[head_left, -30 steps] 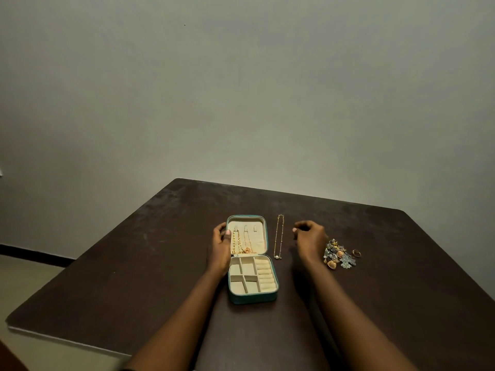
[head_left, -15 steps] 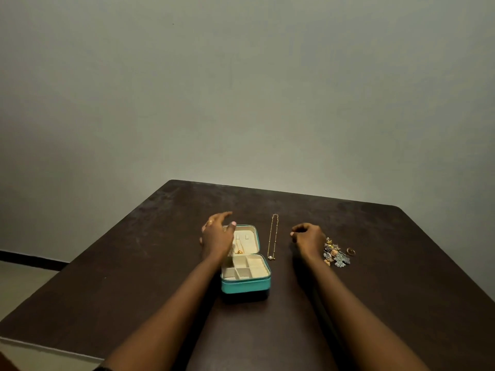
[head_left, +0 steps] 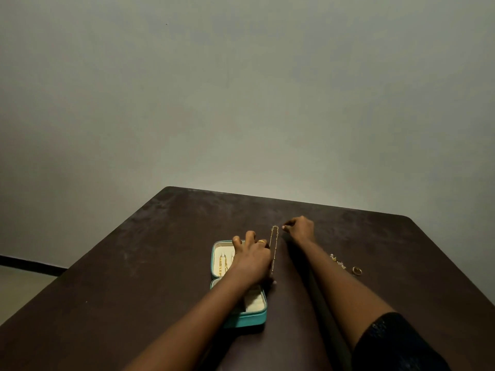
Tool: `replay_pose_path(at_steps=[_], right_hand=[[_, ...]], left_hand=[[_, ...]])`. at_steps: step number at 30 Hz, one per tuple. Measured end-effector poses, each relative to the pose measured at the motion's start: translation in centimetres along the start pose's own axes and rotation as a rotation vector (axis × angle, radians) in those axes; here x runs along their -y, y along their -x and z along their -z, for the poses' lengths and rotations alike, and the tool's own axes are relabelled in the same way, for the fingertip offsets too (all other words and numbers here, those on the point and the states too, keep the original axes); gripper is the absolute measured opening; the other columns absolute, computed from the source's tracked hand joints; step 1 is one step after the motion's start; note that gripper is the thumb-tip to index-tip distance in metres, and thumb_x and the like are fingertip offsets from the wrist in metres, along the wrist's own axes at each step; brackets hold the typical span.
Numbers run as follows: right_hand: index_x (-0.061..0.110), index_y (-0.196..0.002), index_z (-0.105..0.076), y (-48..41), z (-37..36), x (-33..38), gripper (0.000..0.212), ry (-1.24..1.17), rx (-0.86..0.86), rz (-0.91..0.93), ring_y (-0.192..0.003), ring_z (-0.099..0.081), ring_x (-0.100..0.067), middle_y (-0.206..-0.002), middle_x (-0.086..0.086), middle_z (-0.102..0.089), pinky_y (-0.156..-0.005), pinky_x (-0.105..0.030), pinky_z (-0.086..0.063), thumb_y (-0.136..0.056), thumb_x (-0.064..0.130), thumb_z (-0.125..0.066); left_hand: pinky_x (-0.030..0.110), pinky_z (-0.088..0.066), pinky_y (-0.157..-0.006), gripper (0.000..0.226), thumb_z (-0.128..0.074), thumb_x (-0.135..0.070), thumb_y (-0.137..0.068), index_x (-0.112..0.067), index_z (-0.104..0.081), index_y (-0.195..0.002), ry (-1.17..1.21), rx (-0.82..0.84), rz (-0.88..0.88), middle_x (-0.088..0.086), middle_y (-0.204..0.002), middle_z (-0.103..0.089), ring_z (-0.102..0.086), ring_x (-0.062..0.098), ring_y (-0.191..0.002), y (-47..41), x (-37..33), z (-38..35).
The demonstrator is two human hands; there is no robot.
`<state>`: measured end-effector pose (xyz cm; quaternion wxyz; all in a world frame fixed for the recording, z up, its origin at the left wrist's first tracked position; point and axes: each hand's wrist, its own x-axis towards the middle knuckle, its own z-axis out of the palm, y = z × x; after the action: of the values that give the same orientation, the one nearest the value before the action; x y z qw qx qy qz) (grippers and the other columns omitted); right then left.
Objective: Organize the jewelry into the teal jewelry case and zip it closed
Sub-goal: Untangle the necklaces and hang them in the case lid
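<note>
The teal jewelry case (head_left: 249, 321) lies open on the dark table (head_left: 150, 263), cream lining up. Gold chains (head_left: 222, 265) hang in its lid half. My left hand (head_left: 251, 259) lies over the lid with spread, straight fingers reaching its far edge, and it hides most of the lid and tray. A thin gold necklace (head_left: 273, 253) lies stretched out straight just right of the case. My right hand (head_left: 300, 228) is at the necklace's far end with curled fingers, its tips right beside the chain. No grip on the chain is visible.
A small heap of earrings (head_left: 337, 261) and a gold ring (head_left: 356, 270) lie on the table to the right of my right forearm. A plain grey wall stands behind the table's far edge. A gold ring sits on one finger of my left hand.
My right hand moved forward and left to the necklace's far end. My left hand shifted right over the lid, which now lies flat. The camera came closer.
</note>
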<state>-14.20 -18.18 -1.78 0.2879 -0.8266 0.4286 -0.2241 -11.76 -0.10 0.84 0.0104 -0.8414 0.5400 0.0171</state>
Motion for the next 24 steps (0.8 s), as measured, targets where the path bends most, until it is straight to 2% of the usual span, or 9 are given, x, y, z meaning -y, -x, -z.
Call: replay_pose_path(at_steps=[6, 11, 13, 19, 21, 24], right_hand=[[0.007, -0.108, -0.070, -2.2, -2.0, 0.2, 0.023, 0.079, 0.038, 0.031, -0.110, -0.061, -0.028, -0.112, -0.016, -0.068, -0.097, -0.035, -0.047, -0.089, 0.012, -0.058], [0.010, -0.101, -0.072, -2.9, -3.0, 0.6, 0.023, 0.209, 0.008, 0.051, -0.101, -0.063, -0.035, -0.107, -0.017, -0.069, -0.082, -0.037, -0.051, -0.087, 0.008, -0.054], [0.009, -0.102, -0.071, -3.1, -3.3, 0.8, 0.026, 0.243, -0.004, 0.019, -0.103, -0.062, -0.035, -0.109, -0.017, -0.067, -0.081, -0.036, -0.050, -0.086, 0.006, -0.050], [0.003, -0.124, -0.053, -3.2, -3.7, 1.0, 0.034, 0.509, 0.089, 0.144, -0.122, -0.047, -0.037, -0.130, -0.018, -0.049, -0.098, -0.043, -0.042, -0.092, 0.009, -0.043], [0.000, -0.124, -0.052, -3.2, -3.6, 0.9, 0.034, 0.502, 0.106, 0.120, -0.121, -0.048, -0.039, -0.129, -0.021, -0.049, -0.097, -0.043, -0.042, -0.092, 0.010, -0.045], [-0.010, -0.113, -0.056, -3.2, -2.6, 1.2, 0.030, 0.350, 0.091, 0.058, -0.114, -0.053, -0.040, -0.121, -0.028, -0.056, -0.090, -0.041, -0.046, -0.093, 0.007, -0.041]], left_hand=[[0.055, -0.015, -0.102, 0.057, -0.068, -0.050, -0.074, -0.017, -0.063, -0.120, 0.021, 0.054, -0.060, 0.002, -0.138, -0.041, -0.017, 0.030, -0.132, -0.9, 0.9, -0.6], [0.054, -0.016, -0.101, 0.049, -0.069, -0.043, -0.077, -0.016, -0.063, -0.118, 0.072, 0.062, -0.082, 0.000, -0.138, -0.043, -0.017, 0.029, -0.134, -1.3, 1.2, -0.7], [0.053, -0.016, -0.101, 0.048, -0.069, -0.042, -0.078, -0.016, -0.063, -0.118, 0.084, 0.062, -0.086, 0.000, -0.138, -0.044, -0.017, 0.029, -0.135, -1.5, 1.2, -0.8], [0.051, -0.018, -0.099, 0.040, -0.069, -0.039, -0.079, -0.019, -0.066, -0.114, 0.073, 0.039, -0.105, -0.004, -0.136, -0.046, -0.020, 0.028, -0.131, -1.4, 1.1, -0.9], [0.050, -0.019, -0.098, 0.036, -0.067, -0.037, -0.080, -0.017, -0.067, -0.111, 0.050, 0.034, -0.116, -0.002, -0.134, -0.046, -0.022, 0.028, -0.129, -1.3, 0.9, -0.8], [0.048, -0.022, -0.096, 0.033, -0.063, -0.035, -0.083, -0.014, -0.066, -0.107, 0.026, 0.057, -0.154, 0.002, -0.128, -0.051, -0.027, 0.027, -0.124, -1.0, 0.9, -0.9]])
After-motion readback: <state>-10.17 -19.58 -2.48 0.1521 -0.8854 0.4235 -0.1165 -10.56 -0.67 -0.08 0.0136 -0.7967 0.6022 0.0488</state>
